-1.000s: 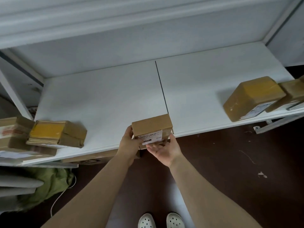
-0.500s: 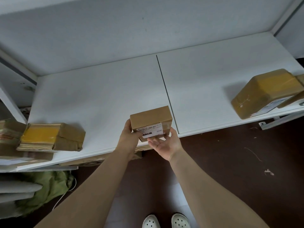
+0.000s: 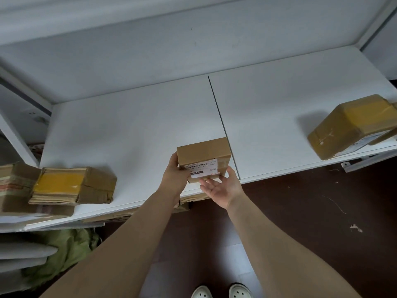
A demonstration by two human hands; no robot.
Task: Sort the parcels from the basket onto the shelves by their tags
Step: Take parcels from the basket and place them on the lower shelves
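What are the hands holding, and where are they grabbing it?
A small cardboard box. The left hand grips its left side; the right hand, palm up, supports its front bottom edge, below the white label.

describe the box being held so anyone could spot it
On the wide white shelf, look at the front edge just left of the centre seam. The small brown box there is between the left hand and right hand. Unlike the left parcel and right parcel, it lacks yellow tape.
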